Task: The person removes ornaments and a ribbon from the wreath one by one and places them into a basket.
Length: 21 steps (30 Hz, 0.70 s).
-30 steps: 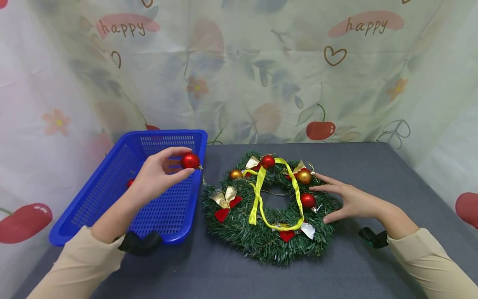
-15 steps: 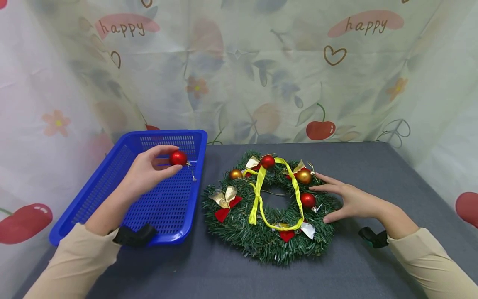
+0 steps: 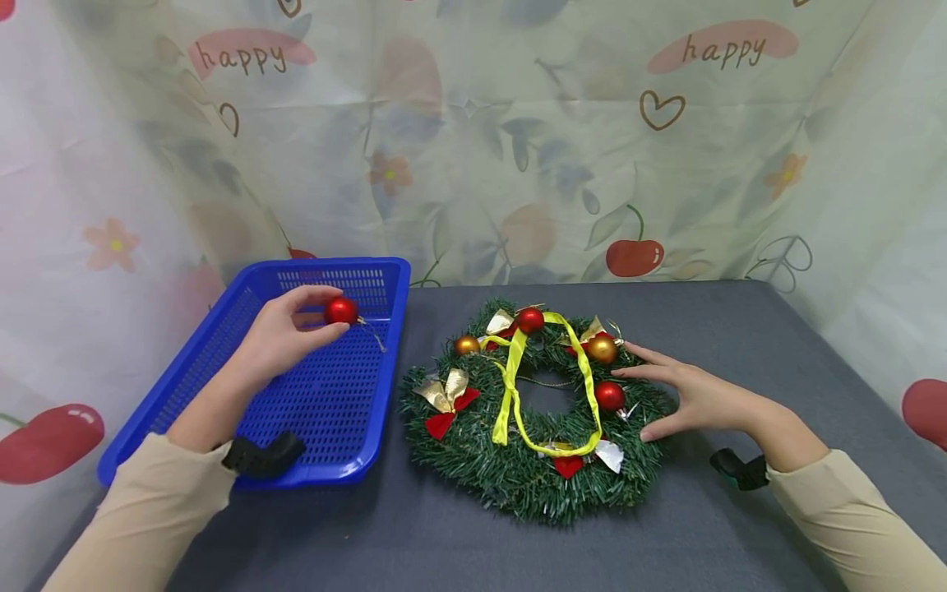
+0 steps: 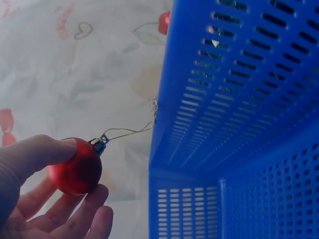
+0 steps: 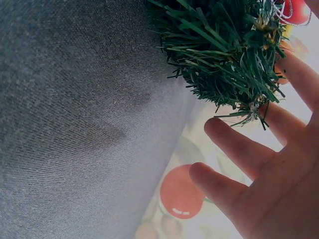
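Note:
Over the blue plastic basket (image 3: 405, 288), my left hand (image 3: 277, 337) pinches a shiny red bauble (image 3: 341, 311) between thumb and fingers. In the left wrist view a looped gold string trails from the bauble's (image 4: 76, 172) metal cap towards the basket wall (image 4: 172, 134). To the right, a green wreath (image 3: 510, 485) lies on the table, bearing red and gold baubles, bows and a yellow ribbon (image 3: 510, 386). My right hand (image 3: 699, 399) rests at the wreath's right edge, fingers spread. The right wrist view shows those fingers (image 5: 239, 144) against the green needles (image 5: 224, 50).
A dark grey cloth (image 3: 740, 337) covers the table. Printed curtains (image 3: 473, 164) hang behind it and along both sides. The basket stands close to the left curtain, with a gap of table between it and the wreath.
My left hand has carried the red bauble leftward and slightly back, from the basket's right rim to over its inside. The right hand and the wreath have stayed in place.

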Each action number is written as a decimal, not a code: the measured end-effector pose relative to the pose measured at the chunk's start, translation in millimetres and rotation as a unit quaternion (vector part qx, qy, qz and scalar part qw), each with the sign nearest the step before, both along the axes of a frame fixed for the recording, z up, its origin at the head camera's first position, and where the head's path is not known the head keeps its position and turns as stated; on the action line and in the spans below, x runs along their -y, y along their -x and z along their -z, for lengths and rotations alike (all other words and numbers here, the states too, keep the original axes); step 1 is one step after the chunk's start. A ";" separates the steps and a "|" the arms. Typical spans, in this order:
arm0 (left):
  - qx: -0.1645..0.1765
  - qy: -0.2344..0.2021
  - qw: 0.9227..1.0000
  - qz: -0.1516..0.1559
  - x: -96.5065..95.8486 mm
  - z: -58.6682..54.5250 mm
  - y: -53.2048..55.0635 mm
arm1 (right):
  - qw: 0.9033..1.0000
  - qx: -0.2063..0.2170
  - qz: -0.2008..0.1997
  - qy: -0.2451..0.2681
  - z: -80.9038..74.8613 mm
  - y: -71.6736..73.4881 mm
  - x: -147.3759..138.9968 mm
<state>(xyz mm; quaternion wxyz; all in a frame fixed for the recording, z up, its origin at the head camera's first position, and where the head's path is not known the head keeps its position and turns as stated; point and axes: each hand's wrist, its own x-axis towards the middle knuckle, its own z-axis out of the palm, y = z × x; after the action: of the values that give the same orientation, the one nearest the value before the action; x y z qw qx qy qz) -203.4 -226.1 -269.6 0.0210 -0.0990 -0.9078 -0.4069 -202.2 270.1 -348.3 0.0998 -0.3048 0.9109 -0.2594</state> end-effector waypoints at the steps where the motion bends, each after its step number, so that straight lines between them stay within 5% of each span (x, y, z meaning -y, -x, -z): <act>1: -0.001 0.001 1.000 -0.002 0.8 0.1 1.0 | 1.000 0.000 0.000 0.000 0.0 0.1 0.0; 21: 0.004 0.012 1.000 -0.011 8.2 9.6 13.4 | 1.000 -0.003 0.000 -0.004 0.7 1.8 0.3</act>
<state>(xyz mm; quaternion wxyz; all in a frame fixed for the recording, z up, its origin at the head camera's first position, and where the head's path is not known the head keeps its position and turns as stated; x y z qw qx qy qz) -216.8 -234.3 -279.2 0.0207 -0.0873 -0.9138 -0.3962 -204.0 269.8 -349.0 0.0981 -0.3057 0.9121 -0.2550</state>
